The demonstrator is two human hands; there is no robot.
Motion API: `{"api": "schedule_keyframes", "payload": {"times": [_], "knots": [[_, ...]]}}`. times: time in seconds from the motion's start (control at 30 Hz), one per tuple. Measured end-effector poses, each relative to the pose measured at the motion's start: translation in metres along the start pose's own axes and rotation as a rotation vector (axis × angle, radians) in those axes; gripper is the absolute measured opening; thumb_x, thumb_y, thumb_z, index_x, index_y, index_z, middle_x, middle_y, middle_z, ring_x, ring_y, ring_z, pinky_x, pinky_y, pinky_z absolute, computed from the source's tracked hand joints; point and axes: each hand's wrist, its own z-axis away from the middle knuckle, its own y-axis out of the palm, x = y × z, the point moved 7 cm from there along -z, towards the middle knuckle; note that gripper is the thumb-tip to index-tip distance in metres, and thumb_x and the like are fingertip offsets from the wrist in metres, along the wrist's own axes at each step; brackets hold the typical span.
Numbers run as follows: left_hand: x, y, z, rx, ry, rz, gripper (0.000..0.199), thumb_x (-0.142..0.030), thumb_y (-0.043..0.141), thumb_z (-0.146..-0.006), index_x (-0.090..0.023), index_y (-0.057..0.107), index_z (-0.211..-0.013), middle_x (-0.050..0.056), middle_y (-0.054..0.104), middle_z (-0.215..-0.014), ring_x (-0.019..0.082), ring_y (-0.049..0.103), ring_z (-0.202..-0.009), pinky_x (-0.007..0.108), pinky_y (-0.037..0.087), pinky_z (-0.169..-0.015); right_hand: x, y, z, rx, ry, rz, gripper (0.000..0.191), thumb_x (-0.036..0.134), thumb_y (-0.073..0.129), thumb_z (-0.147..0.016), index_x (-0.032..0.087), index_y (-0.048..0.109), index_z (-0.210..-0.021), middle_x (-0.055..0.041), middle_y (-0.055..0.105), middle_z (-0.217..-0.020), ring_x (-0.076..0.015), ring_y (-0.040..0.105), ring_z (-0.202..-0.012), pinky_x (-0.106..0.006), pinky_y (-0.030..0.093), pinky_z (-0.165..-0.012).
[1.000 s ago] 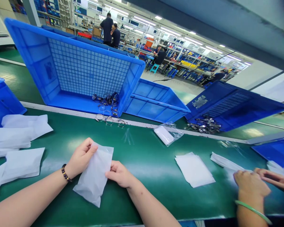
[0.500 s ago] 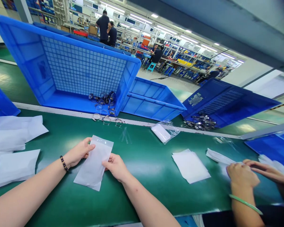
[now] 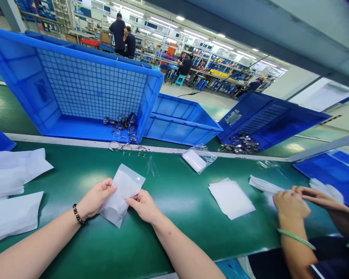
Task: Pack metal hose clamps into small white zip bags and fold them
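Between my hands is a translucent white plastic bag point(image 3: 123, 190), held tilted above the green work surface. My left hand point(image 3: 97, 197) pinches its left edge, thumb on top. The right edge is gripped by my right hand point(image 3: 142, 204), with the thumb across the front and the fingers behind. Whatever may be inside the bag cannot be made out. To the left of my left hand lie filled-looking white bags point(image 3: 14, 217). A few metal hose clamps point(image 3: 128, 146) rest on the pale edge strip beyond the bag.
A large blue crate point(image 3: 90, 85) lies on its side with metal clamps inside. Beside it stands another blue crate point(image 3: 186, 130). White sheets or flat bags point(image 3: 232, 198) and a clear-wrapped white pack point(image 3: 195, 160) lie rightward. A co-worker's hands point(image 3: 293, 203) handle white material at right.
My hands have turned the bag so its top leans further right, and my left hand has slid lower along its edge. The whole view has shifted slightly.
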Motion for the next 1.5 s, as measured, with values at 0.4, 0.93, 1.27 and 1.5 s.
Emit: {"api": "schedule_keyframes", "payload": {"times": [0.4,0.93,1.27,1.5], "knots": [[-0.004,0.008,0.000,0.122,-0.089,0.009,0.034,-0.030,0.071,-0.067,-0.019,0.049,-0.089,0.002,0.066,-0.082,0.018,0.062,-0.072,0.032,0.047,-0.071,0.000,-0.008,-0.005,-0.120,0.023,-0.210,0.033,0.030,0.069,-0.066,0.015,0.063,-0.095,-0.0043,0.068,-0.079,-0.0146,0.062,-0.065,-0.029,0.048,-0.067],[-0.004,-0.014,0.000,-0.205,-0.094,-0.174,0.038,-0.050,0.065,-0.064,-0.018,0.045,-0.064,-0.007,0.045,-0.051,0.007,0.038,-0.043,0.017,0.029,-0.043,-0.006,-0.017,-0.007,-0.189,0.112,-0.172,0.036,0.030,0.067,-0.064,0.015,0.058,-0.096,-0.0023,0.068,-0.071,-0.0122,0.060,-0.055,-0.024,0.047,-0.054],[-0.005,0.008,0.004,0.089,-0.138,-0.044,0.049,-0.031,0.073,-0.064,-0.016,0.055,-0.107,0.009,0.067,-0.096,0.022,0.062,-0.083,0.032,0.047,-0.075,-0.008,-0.020,-0.007,-0.184,0.146,-0.203,0.037,0.028,0.072,-0.058,0.013,0.058,-0.089,-0.0030,0.067,-0.069,-0.0134,0.060,-0.057,-0.025,0.047,-0.056],[0.001,0.009,0.002,0.075,-0.170,0.025,0.048,-0.032,0.071,-0.067,-0.017,0.056,-0.109,0.009,0.068,-0.094,0.023,0.063,-0.083,0.034,0.048,-0.074,-0.009,-0.018,-0.006,-0.206,0.160,-0.262,0.034,0.033,0.073,-0.058,0.014,0.058,-0.082,0.0000,0.064,-0.062,-0.0104,0.057,-0.050,-0.022,0.046,-0.051]]}}
